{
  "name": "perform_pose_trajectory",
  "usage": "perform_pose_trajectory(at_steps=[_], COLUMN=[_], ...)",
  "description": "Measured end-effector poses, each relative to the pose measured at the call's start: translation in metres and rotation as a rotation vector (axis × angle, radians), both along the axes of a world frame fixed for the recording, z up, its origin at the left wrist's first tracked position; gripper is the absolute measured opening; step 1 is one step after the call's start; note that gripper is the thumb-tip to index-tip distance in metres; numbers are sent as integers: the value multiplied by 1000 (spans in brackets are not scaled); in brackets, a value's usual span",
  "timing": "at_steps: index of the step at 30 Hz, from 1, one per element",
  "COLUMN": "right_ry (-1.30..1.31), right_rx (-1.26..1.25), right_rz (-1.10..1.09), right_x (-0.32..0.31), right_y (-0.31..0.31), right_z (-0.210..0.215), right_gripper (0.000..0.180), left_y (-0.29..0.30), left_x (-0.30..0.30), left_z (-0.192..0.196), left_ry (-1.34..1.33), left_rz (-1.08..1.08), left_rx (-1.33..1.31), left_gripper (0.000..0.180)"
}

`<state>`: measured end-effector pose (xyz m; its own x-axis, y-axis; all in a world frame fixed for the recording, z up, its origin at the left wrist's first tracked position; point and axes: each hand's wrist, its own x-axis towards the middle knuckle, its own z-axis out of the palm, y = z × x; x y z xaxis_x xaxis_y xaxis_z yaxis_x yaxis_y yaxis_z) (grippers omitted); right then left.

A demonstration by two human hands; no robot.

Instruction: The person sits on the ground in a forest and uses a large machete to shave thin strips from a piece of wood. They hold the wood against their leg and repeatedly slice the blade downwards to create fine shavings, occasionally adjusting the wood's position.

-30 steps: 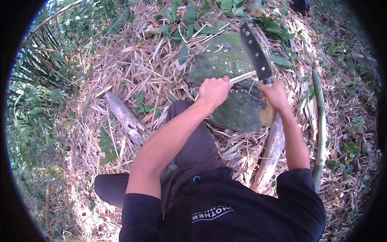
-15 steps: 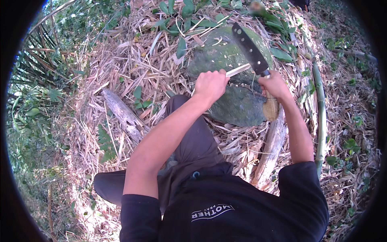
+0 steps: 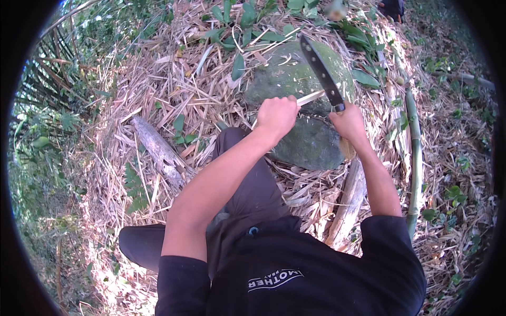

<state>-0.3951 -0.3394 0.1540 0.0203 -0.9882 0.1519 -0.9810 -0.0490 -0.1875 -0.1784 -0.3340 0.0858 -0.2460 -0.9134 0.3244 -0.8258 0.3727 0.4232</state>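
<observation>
My left hand [image 3: 278,119] is closed round a pale, split stick [image 3: 311,98], whose free end points right toward the knife. In my right hand [image 3: 349,123] is a large knife [image 3: 322,69] with a dark blade pierced by several round holes. The blade tilts up and to the left, its lower part beside the stick's end; whether they touch I cannot tell. Most of the knife's pale handle is hidden by my fingers and wrist. Both hands are above a mossy green rock [image 3: 311,141], with a second mossy rock [image 3: 279,68] just beyond it, strewn with small pale shavings.
Dry leaves [image 3: 174,89] cover the ground around the rocks. A weathered log [image 3: 158,147] lies to the left, another log [image 3: 348,205] to the right near my body. A long green bamboo pole [image 3: 415,152] runs along the right. Something dark [image 3: 392,9] shows at the far right.
The knife has turned, so its blade looks narrower, and my right hand has moved slightly left and down. My left hand and the stick are almost where they were.
</observation>
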Motion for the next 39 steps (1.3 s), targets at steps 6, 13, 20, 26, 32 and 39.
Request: perform_pose_trajectory(at_steps=[6, 13, 20, 26, 32, 39], right_ry=[-464, -509, -88, -799, -604, -2], right_rx=[168, -394, 158, 418, -372, -40], right_rz=[-83, 73, -93, -145, 31, -31], right_x=[6, 24, 11, -11, 23, -8], right_y=[6, 20, 1, -7, 29, -1], right_z=[24, 49, 10, 33, 80, -13], right_gripper=[16, 18, 32, 14, 19, 29], left_y=[-4, 0, -3, -5, -1, -3], left_x=[1, 1, 6, 9, 7, 2], left_z=[-7, 5, 4, 1, 1, 6], left_ry=[-2, -12, 9, 32, -17, 2], left_rz=[5, -17, -8, -34, -12, -25], left_rx=[-29, -2, 37, 14, 54, 71], left_gripper=[32, 33, 33, 33, 34, 34])
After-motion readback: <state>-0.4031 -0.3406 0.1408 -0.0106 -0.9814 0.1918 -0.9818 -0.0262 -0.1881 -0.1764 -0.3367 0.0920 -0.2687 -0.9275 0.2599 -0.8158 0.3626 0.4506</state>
